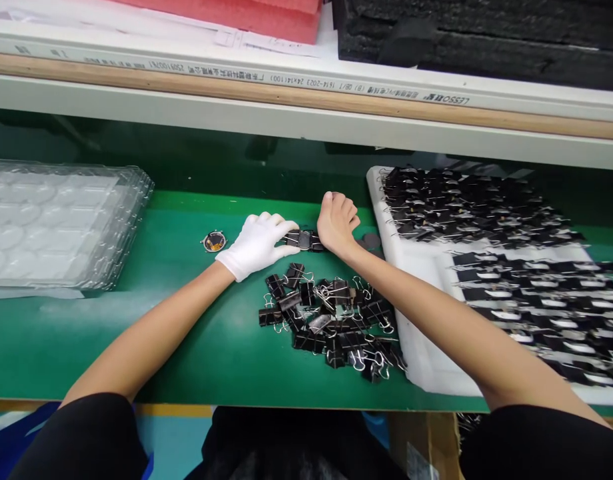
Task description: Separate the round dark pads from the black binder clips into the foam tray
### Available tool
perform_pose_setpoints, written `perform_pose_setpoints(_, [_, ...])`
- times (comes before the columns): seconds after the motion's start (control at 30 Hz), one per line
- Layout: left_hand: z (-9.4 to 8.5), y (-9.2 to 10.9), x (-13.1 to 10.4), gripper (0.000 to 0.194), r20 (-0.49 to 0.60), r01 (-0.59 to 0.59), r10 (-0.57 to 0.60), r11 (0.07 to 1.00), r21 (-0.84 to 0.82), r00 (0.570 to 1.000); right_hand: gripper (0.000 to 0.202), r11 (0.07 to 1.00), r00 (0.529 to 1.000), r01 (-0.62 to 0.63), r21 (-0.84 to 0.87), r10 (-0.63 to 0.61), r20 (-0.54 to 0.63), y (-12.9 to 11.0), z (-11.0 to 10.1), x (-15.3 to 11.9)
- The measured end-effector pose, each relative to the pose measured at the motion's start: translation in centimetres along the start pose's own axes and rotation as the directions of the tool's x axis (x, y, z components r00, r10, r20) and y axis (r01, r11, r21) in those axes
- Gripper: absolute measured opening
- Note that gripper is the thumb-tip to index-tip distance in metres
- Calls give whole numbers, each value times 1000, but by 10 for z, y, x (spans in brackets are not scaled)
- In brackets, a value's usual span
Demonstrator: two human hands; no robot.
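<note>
My left hand [260, 241], in a white glove, pinches a black binder clip [290, 237] at its wire handles between thumb and fingers. The clip sits on the left side of a small dark, watch-like piece [305, 240], with another black clip [316, 241] on its right side. Bare, my right hand [338, 223] rests its palm heel by that right clip; its fingers point up and away, loosely bent, with nothing visible in them. Just below lies a heap of loose black binder clips [331, 320] with silver handles. A round watch case with its inside exposed [215, 241] lies left of my glove.
A white foam tray [424, 360] at right carries rows of clipped pieces [486, 207]. Stacked clear plastic trays [61, 227] stand at left. Dark round discs [370, 241] lie near my right wrist. Across the back runs a shelf edge [296, 123], with red foam [266, 17] and black foam [476, 40] above.
</note>
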State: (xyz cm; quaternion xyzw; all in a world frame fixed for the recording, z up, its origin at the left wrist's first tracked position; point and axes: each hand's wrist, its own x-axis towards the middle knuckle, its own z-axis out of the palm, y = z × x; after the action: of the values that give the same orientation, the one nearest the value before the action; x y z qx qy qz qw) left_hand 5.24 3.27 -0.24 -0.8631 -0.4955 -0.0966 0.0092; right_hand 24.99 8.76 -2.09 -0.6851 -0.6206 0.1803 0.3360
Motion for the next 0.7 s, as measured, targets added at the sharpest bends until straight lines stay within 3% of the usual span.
perform_pose_setpoints(0.2, [-2,1,0,52,-14,-7,7,1000,28,1000,60,999,999,-38,34,39,-30,-6,5,3])
perform_pose_setpoints(0.27, [-4,0,0,53,-30,-12,13,1000,25,999,56,997,998,-63,35,64,-13,-11,-4,5])
perform_pose_setpoints(0.33, [-6,-3,1,53,-38,-11,10,1000,-10,999,53,999,997,40,29,-42,67,-16,-21,5])
perform_pose_setpoints(0.37, [-7,-5,2,52,-45,-8,6,999,-51,999,50,984,974,175,31,-177,139,-18,-32,3])
perform_pose_setpoints(0.4, [-9,-7,2,50,-55,-4,-2,994,-105,998,46,937,909,347,40,-346,231,-21,-43,-1])
perform_pose_setpoints(0.47, [-11,-11,1,50,-59,6,-20,972,-237,998,36,763,682,642,72,-611,400,-25,-61,-14])
perform_pose_setpoints(0.5, [-13,-12,-1,52,-54,16,-33,954,-298,998,32,685,587,726,71,-670,455,-27,-68,-22])
perform_pose_setpoints(0.53, [-13,-13,-3,55,-44,27,-45,935,-354,998,28,635,534,771,51,-689,490,-29,-74,-29])
perform_pose_setpoints(0.6, [-15,-13,-9,62,-18,47,-63,886,-462,998,17,609,523,793,-1,-680,514,-29,-87,-41])
perform_pose_setpoints(0.7, [-15,-12,-17,67,-31,56,-89,816,-575,996,13,653,573,757,-8,-659,488,-18,-120,-45])
